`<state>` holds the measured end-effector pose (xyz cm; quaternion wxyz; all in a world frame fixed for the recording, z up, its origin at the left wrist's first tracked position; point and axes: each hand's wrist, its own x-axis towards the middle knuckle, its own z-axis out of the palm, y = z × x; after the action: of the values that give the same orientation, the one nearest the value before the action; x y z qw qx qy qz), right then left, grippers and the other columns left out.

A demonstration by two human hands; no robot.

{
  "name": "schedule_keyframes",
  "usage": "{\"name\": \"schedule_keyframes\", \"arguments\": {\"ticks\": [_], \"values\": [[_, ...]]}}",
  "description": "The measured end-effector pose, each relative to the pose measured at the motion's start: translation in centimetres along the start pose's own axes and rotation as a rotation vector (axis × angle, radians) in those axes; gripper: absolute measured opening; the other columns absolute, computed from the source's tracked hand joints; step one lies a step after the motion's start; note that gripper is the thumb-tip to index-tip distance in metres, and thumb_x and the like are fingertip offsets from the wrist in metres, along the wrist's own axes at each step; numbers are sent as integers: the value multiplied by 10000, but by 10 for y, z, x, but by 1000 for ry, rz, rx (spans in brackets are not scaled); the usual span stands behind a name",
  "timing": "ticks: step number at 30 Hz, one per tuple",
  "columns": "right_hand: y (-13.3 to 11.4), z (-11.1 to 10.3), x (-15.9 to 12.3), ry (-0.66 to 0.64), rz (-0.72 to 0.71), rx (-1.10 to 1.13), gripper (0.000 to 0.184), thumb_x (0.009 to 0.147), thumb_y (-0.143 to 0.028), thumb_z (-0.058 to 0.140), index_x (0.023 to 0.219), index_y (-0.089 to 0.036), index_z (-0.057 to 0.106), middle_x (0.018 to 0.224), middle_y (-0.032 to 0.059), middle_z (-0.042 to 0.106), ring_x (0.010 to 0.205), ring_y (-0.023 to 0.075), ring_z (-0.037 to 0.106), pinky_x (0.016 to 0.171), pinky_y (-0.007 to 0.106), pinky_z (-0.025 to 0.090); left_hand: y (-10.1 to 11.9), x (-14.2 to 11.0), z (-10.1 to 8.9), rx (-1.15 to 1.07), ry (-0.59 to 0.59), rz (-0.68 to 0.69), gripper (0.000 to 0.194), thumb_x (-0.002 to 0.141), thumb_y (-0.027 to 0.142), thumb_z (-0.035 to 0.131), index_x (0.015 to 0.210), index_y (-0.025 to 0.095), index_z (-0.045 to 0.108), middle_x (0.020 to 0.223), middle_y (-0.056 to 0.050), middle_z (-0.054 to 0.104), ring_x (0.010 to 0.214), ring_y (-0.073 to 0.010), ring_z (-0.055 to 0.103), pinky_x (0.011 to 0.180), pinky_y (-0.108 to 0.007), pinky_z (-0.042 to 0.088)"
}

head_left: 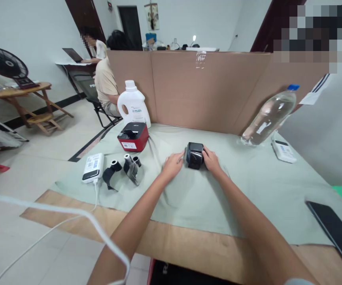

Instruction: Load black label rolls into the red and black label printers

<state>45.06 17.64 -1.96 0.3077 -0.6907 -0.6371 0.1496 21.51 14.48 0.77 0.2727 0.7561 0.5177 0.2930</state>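
A small black boxy device [195, 155] with a glossy front stands on the pale green cloth [200, 209]. My right hand [212, 160] grips its right side, fingers against the edge. At its left side is my left hand [173, 164], its index finger stretched to the device and the other fingers partly curled; whether the fingertip touches is hard to tell. Left of my hands lie small rolls [116, 165] with dark strips unwound from them. Behind these sits a red and black box-shaped device [133, 136] with a white label.
A white jug [133, 105] and a tilted clear bottle [270, 116] stand before a cardboard partition [203, 91]. White power banks [93, 168] lie at both sides, a phone [333, 231] at right front. A white cable [70, 211] crosses the left foreground. People sit beyond the table.
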Motion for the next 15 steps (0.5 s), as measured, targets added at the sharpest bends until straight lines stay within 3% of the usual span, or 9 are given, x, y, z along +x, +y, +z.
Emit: {"name": "schedule_keyframes", "arguments": {"ticks": [3, 5, 11, 15], "values": [[5, 13, -6, 46, 13, -34, 599, 1035, -431, 266, 1531, -239, 541, 1349, 142, 682, 1342, 317, 531, 1140, 527, 367, -7, 32, 13, -6, -54, -52, 751, 922, 65, 420, 1648, 205, 292, 1574, -48, 515, 1486, -212, 448, 1251, -414, 314], [7, 16, -6, 49, -2, -42, 597, 1040, -433, 260, 1527, -242, 546, 1330, 149, 683, 1330, 311, 536, 1115, 508, 385, -7, 39, 24, -4, -54, -37, 816, 895, 32, 397, 1670, 204, 209, 1581, -30, 501, 1489, -197, 444, 1260, -410, 298], [7, 17, -6, 38, -11, -72, 600, 1043, -406, 238, 1528, -229, 543, 1360, 163, 656, 1331, 311, 522, 1087, 494, 389, -7, 36, 36, 202, -27, -35, 786, 854, 5, 407, 1619, 177, 358, 1565, -76, 530, 1423, -229, 522, 1268, -412, 300], [2, 15, -8, -7, 17, -72, 613, 1043, -388, 216, 1551, -206, 506, 1385, 164, 639, 1349, 296, 502, 1108, 480, 359, -13, 39, 34, 238, -66, -45, 882, 794, -36, 400, 1622, 264, 364, 1568, -18, 531, 1431, -247, 517, 1247, -433, 369]]}}
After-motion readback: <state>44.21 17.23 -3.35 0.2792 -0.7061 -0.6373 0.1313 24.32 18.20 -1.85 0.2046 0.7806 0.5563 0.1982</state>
